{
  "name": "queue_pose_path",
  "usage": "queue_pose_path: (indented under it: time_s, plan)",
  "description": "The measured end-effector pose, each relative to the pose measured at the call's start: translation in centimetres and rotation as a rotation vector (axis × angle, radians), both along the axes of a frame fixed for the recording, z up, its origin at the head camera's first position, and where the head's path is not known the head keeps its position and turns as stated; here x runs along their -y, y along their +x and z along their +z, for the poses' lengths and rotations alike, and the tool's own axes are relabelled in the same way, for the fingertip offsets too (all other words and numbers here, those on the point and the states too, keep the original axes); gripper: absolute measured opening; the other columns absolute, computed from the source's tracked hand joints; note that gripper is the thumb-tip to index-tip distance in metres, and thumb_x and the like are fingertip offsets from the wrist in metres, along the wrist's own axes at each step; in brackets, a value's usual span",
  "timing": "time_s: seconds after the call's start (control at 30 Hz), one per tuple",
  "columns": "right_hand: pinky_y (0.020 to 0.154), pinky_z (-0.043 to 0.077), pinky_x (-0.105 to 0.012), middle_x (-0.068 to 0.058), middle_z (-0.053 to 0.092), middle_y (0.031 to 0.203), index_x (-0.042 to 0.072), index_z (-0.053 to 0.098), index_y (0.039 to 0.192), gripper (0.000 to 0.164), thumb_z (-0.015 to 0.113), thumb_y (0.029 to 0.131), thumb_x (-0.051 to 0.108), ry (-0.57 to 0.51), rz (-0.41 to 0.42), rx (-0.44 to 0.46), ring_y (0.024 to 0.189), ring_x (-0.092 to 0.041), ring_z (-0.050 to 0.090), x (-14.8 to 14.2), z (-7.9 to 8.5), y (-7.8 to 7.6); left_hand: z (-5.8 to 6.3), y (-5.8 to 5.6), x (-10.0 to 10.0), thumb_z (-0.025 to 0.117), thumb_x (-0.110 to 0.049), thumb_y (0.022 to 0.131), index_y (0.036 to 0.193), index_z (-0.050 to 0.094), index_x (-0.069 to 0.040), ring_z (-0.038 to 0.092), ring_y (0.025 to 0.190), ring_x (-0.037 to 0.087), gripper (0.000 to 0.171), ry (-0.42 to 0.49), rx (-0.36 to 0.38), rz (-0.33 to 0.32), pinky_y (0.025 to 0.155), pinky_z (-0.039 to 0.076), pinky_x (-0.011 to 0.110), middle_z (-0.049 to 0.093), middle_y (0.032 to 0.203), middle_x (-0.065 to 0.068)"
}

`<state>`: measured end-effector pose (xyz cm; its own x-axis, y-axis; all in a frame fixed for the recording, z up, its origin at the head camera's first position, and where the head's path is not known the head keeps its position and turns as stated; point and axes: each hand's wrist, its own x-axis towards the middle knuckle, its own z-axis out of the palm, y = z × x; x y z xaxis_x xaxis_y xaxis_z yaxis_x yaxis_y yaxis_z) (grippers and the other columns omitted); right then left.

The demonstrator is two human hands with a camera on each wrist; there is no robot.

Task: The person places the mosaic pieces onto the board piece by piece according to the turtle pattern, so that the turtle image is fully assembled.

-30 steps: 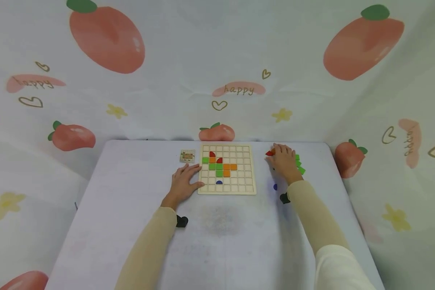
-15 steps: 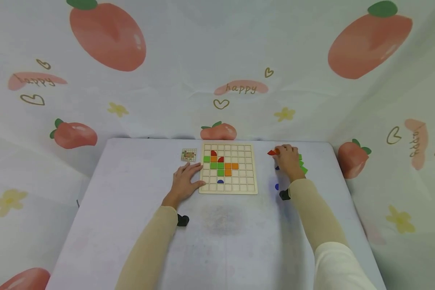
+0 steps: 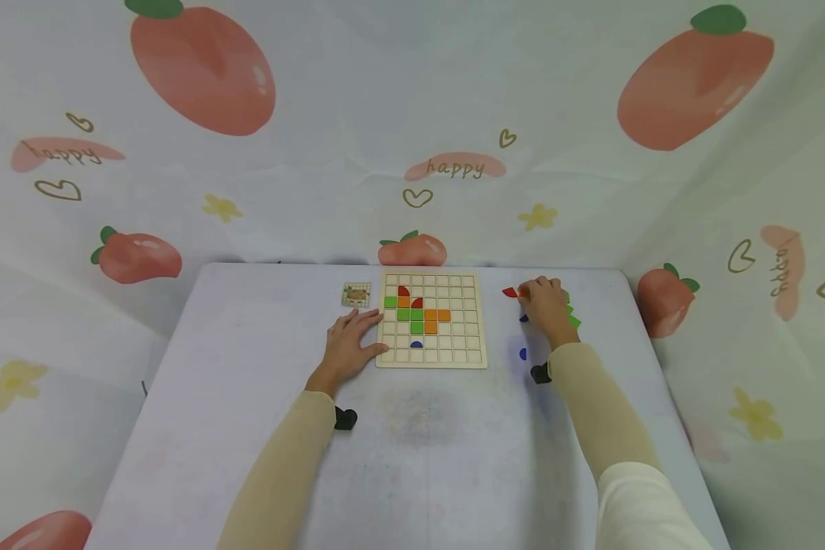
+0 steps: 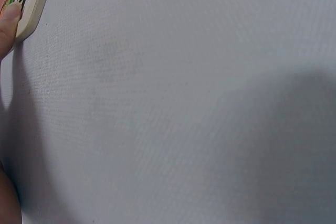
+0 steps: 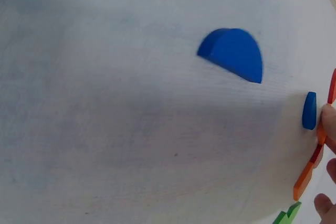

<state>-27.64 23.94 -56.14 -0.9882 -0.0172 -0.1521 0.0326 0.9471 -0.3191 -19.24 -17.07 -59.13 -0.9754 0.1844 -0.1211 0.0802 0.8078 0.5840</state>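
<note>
Plainly, the pale, gridded board (image 3: 457,328) bears green, orange, red, blue pieces (image 3: 417,315).

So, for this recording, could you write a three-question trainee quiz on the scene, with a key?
1. True or false: the left grip is nearer the grid board than the right grip is.
2. What shape is the blue piece on the grid board: (a) square, (b) half-disc, (c) star?
3. Fill in: in the head view, the picture card lies to the ____ of the grid board.
Key: 1 true; 2 b; 3 left.
</note>
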Motion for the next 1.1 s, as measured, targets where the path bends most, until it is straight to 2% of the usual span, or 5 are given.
queue_pose_path:
  time_s: [0.13,0.27,0.63,0.83,1.1]
  plan:
    - [0.113,0.036,-0.06,-0.024,0.052,0.14,0.003,0.062,0.134,0.037,0.062,0.102,0.021,0.004,-0.015,0.013,0.132,-0.045,0.037,0.0,-0.2,0.0,0.1,0.0,0.0,0.073,-0.047,0.092,0.154,0.047,-0.025,0.018,0.159,0.031,0.071,0.0,0.002,0.0,0.124,0.016,0.058,0.04,0.164,-0.006]
    - [0.113,0.037,-0.058,-0.024,0.051,0.139,-0.001,0.064,0.131,0.037,0.062,0.102,0.023,0.008,-0.034,0.017,0.131,-0.044,0.037,0.0,-0.3,0.1,0.1,0.0,-0.1,0.072,-0.048,0.092,0.154,0.046,-0.026,0.017,0.159,0.031,0.071,-0.005,0.005,-0.001,0.124,0.015,0.058,0.04,0.165,-0.006]
    - [0.112,0.036,-0.061,-0.024,0.054,0.136,-0.003,0.064,0.125,0.038,0.062,0.102,0.028,0.091,0.024,-0.001,0.127,-0.044,0.041,-0.4,0.0,0.3,-0.1,-0.1,0.0,0.073,-0.049,0.091,0.154,0.046,-0.026,0.018,0.159,0.031,0.072,-0.017,0.007,-0.003,0.123,0.017,0.059,0.039,0.165,-0.006]
    - [0.108,0.043,-0.056,-0.023,0.059,0.134,-0.002,0.064,0.128,0.038,0.062,0.102,0.026,0.044,0.053,-0.075,0.124,-0.043,0.047,0.0,0.2,0.5,0.4,0.0,-0.1,0.073,-0.048,0.092,0.154,0.047,-0.025,0.018,0.159,0.031,0.071,-0.011,0.009,-0.004,0.123,0.016,0.059,0.04,0.165,-0.005]
    - [0.105,0.049,-0.05,-0.019,0.062,0.134,0.001,0.063,0.132,0.038,0.061,0.103,0.026,-0.014,0.103,-0.057,0.124,-0.036,0.054,2.1,1.0,1.7,0.3,-0.1,0.0,0.073,-0.048,0.091,0.154,0.047,-0.025,0.017,0.159,0.031,0.072,0.002,0.016,-0.008,0.122,0.018,0.059,0.039,0.165,-0.005]
